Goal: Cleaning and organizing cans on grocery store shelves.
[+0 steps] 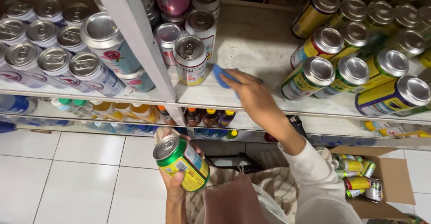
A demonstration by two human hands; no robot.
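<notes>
- Both hands are busy: the left hand is wrapped around a green and yellow metal drink can, held up below the shelf's front edge and tilted so its silver top faces the camera; the right hand is closed on a small blue cloth, pressing it flat on the bare middle of the pale wooden shelf.
- That can looks sealed and full, so I judge it fairly heavy for its size, stiff in the wall yet easy to dent, and smooth enough to slip; the round side, about mid-height, is the sound place to grip it, as the fingers do now.
- By contrast the cloth is soft and limp and weighs almost nothing; it bunches under the fingertips.
- Just left of the cloth, near the shelf's front edge, stands a white can with a red and yellow label, with about five more cans behind it.
- At the shelf's right end stand yellow and green cans, roughly fifteen, some cut off by the frame.
- Beyond the white upright post, the left bay holds about ten pale blue and white cans.
- One open cardboard box on the white tiled floor holds several more cans, perhaps six.
- Small bottles line the lower shelf; the count is unclear.
</notes>
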